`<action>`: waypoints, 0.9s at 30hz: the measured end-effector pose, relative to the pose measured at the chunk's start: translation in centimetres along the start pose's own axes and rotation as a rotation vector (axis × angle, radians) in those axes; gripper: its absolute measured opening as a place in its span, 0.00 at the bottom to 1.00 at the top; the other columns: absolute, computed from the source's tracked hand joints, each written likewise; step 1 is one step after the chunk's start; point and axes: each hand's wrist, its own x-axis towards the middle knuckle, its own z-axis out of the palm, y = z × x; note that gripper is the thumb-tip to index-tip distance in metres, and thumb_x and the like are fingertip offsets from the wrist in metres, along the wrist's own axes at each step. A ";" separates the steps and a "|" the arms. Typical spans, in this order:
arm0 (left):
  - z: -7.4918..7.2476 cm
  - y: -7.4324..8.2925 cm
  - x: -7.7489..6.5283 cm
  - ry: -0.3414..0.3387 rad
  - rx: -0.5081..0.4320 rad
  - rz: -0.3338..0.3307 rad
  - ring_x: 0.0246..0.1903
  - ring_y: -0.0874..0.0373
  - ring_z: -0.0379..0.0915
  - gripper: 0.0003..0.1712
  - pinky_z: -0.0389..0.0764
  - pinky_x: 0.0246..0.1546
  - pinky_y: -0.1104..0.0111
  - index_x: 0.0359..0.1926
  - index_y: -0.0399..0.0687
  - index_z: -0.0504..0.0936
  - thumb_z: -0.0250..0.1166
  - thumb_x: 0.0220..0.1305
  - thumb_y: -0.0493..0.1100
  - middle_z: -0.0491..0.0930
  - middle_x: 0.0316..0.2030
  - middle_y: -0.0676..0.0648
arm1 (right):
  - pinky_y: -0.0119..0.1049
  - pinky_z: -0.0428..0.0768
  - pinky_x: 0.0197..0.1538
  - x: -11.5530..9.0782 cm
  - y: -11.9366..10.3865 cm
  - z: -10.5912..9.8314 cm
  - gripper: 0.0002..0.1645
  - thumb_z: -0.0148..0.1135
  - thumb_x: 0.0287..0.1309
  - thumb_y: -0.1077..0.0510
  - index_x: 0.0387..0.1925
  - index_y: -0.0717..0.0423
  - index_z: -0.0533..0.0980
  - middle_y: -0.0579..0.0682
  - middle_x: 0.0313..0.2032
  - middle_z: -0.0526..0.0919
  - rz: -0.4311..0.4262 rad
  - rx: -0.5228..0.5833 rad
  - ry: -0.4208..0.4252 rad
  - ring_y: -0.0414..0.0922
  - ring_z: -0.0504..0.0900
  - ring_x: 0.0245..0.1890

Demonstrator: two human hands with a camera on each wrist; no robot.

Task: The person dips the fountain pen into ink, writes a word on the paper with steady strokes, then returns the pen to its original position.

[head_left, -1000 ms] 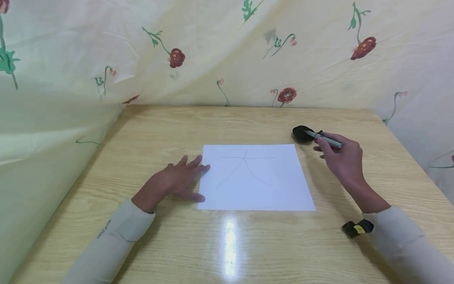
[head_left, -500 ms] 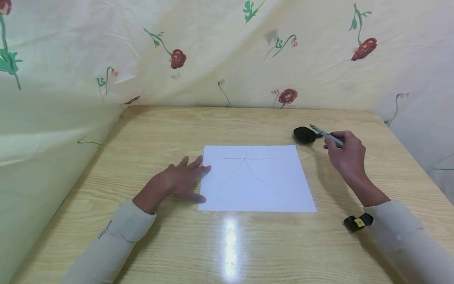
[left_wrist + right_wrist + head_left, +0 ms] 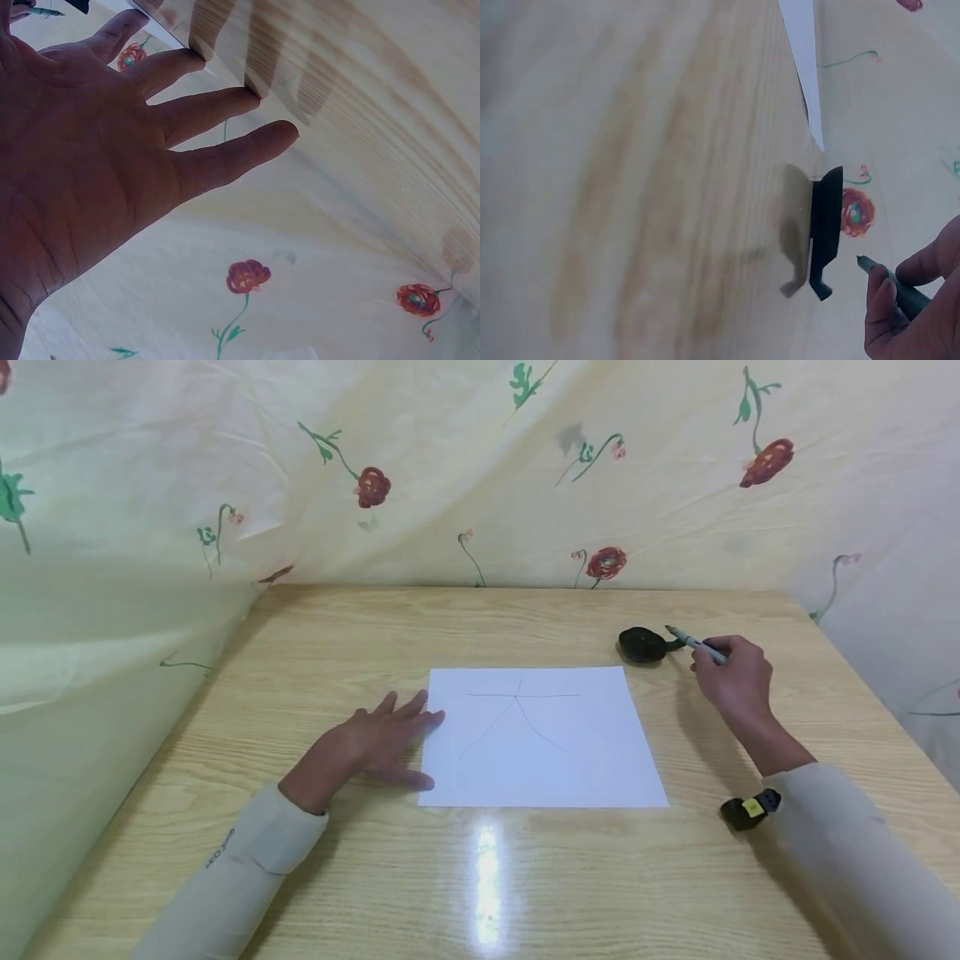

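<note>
A white sheet of paper [image 3: 600,760] lies on the wooden table, with thin dark lines drawn on it: one crossbar, a short upper stroke and two legs spreading downward. My left hand [image 3: 378,739] rests at the sheet's left edge, fingers spread, thumb and one fingertip over the paper. The left wrist view shows its fingers [image 3: 217,112] straight. In my right hand [image 3: 738,677] a slim grey-green pen [image 3: 693,642] is pinched, tip pointing up and left. Just left of the pen is a small round black dish with a short handle [image 3: 642,645], also in the right wrist view.
Floral cloth [image 3: 480,468] hangs behind the table [image 3: 337,627] and along both sides. A black wrist device with a yellow patch [image 3: 752,810] sits by the right cuff. Light glares off the table in front of the paper.
The pen tip, over the black dish a second ago, has moved right and now stands above its handle. My right hand has drawn back slightly; the left hand stays on the paper.
</note>
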 end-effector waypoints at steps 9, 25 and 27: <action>0.0 0.0 0.0 0.002 0.008 0.008 0.73 0.28 0.28 0.56 0.44 0.61 0.26 0.79 0.55 0.50 0.69 0.59 0.65 0.34 0.79 0.40 | 0.26 0.74 0.25 1.8 0.2 1.1 0.24 0.53 0.68 0.57 0.55 0.74 0.77 0.60 0.38 0.88 0.070 -0.016 -0.049 0.26 0.72 0.23; 0.7 0.1 0.3 0.011 0.014 0.003 0.73 0.28 0.29 0.57 0.46 0.61 0.26 0.79 0.55 0.51 0.69 0.57 0.66 0.35 0.79 0.40 | 0.41 0.71 0.30 1.3 1.3 1.0 0.27 0.59 0.63 0.49 0.48 0.71 0.81 0.62 0.35 0.86 0.134 -0.133 -0.141 0.55 0.78 0.35; 0.6 0.1 0.3 0.014 0.020 -0.001 0.73 0.28 0.29 0.57 0.46 0.61 0.26 0.79 0.56 0.51 0.69 0.57 0.66 0.35 0.79 0.40 | 0.40 0.71 0.27 1.3 1.3 1.0 0.28 0.59 0.63 0.47 0.48 0.70 0.81 0.63 0.37 0.85 0.145 -0.147 -0.149 0.52 0.78 0.31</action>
